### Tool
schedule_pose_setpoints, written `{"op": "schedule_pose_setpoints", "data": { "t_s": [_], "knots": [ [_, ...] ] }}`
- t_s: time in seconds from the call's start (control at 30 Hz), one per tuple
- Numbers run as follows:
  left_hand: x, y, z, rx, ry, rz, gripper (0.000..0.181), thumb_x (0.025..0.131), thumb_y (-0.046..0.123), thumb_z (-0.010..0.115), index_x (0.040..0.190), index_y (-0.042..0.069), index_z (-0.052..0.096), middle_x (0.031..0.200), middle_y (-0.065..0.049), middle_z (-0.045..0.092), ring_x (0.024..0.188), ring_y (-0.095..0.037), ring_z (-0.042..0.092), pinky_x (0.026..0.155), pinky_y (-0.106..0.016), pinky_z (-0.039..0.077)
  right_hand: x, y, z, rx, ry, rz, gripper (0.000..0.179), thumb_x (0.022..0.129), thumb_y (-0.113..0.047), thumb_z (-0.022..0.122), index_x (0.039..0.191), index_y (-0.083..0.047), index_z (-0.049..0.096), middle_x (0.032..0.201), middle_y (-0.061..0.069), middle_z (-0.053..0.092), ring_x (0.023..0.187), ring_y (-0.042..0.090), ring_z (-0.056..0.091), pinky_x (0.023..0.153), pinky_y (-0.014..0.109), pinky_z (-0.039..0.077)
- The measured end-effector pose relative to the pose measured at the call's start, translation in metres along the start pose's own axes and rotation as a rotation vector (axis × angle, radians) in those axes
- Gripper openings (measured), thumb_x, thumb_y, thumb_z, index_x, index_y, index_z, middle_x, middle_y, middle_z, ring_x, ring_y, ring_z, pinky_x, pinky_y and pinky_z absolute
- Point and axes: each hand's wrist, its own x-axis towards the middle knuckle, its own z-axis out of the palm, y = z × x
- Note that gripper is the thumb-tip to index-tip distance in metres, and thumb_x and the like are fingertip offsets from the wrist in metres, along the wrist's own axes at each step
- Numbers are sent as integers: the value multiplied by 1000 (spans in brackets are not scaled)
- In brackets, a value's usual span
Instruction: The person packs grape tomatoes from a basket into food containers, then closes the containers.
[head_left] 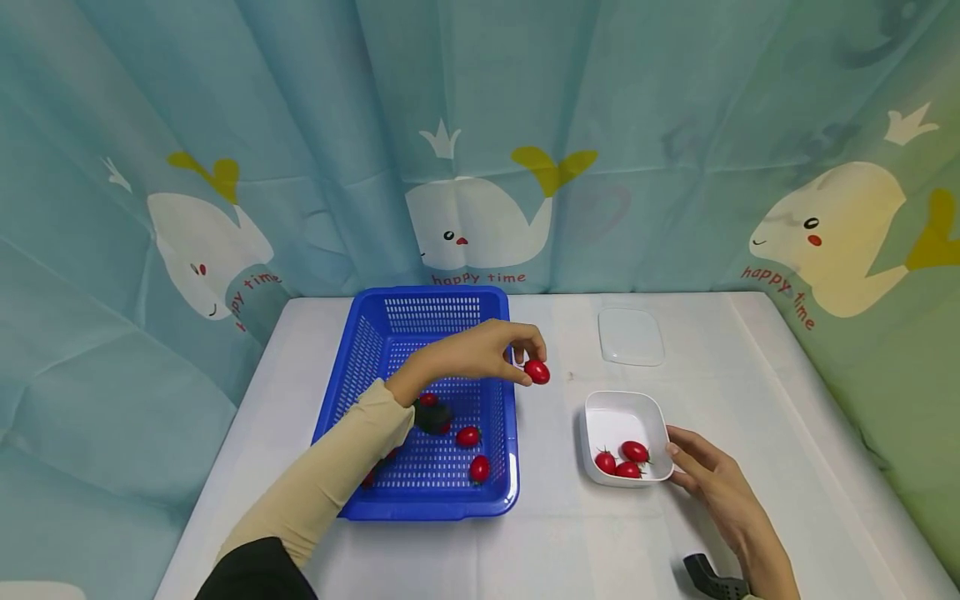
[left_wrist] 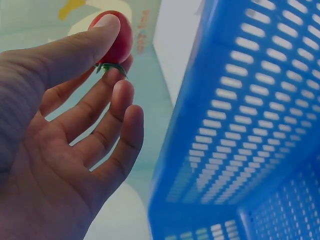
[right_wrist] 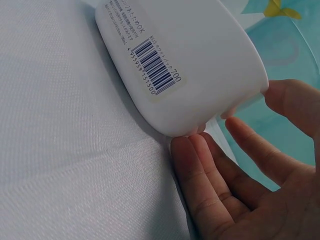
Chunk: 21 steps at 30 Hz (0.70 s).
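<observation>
A cherry tomato is pinched between the thumb and fingertips of my left hand, just past the right rim of a blue basket. Its green stem end shows in the left wrist view, where the other fingers are loosely bent. On the table, a white square container holds several tomatoes. My right hand grips its right side, thumb at the rim and fingers against the outer wall. A barcode label is on the container's wall in the right wrist view.
More tomatoes lie in the basket, some hidden by the left sleeve, beside a dark object under the wrist. A clear lid lies behind the container. A whale-print curtain hangs along the table's back edge.
</observation>
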Motion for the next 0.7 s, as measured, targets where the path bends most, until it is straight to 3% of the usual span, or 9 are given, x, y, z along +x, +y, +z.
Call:
{"op": "schedule_pose_setpoints", "data": {
  "t_s": [0.23,0.5,0.7],
  "knots": [
    [28,6,10,23,-79,81,27,93,17,80,117,16,69,113,0,74,101,-15,62,82,-20,55,-1,-3,1,-9,4,-11,65,105,-35,64,152,4,43,119,-28,57,105,-10,64,88,17,58],
    [61,28,23,25,-188,172,26,93,11,79,117,9,68,114,-5,74,99,-14,64,90,-21,54,-2,-2,1,-16,4,7,65,105,-35,63,154,4,42,123,-23,57,105,-10,63,88,17,58],
    [81,39,41,29,-263,177,26,92,8,79,116,7,69,113,-6,73,98,-13,64,84,-16,53,0,-1,1,2,-3,10,64,106,-31,62,154,5,40,122,-23,57,106,-9,64,88,18,59]
  ]
}}
